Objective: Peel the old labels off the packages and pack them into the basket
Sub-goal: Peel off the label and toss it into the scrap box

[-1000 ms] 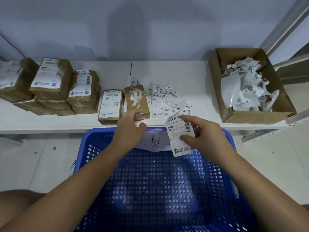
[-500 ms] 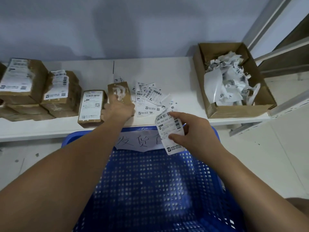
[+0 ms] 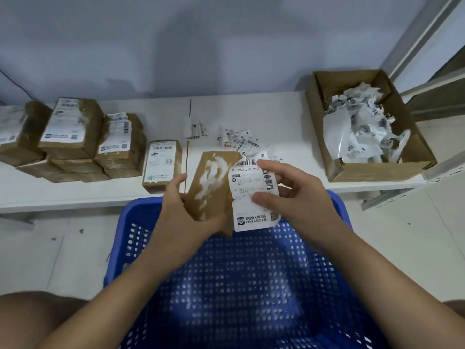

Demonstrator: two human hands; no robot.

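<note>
My left hand [image 3: 186, 212] grips a brown package [image 3: 214, 182] with white torn-label residue on its face, lifted over the far rim of the blue basket [image 3: 251, 285]. My right hand [image 3: 294, 197] pinches a white printed label [image 3: 254, 195] between thumb and fingers, right beside the package's edge. One labelled package [image 3: 163, 163] lies on the white shelf [image 3: 75, 192] just left of my hands. Further left stand stacks of labelled brown packages [image 3: 75, 139]. The basket holds no packages that I can see.
Loose peeled labels [image 3: 239, 142] lie scattered on the shelf behind my hands. An open cardboard box [image 3: 367, 170] full of crumpled label scraps sits at the shelf's right end. A grey wall rises behind; a metal rack frame stands at far right.
My left hand took the residue-marked package from the shelf and brought it toward me over the basket. My right hand, still holding the label, moved up beside it.
</note>
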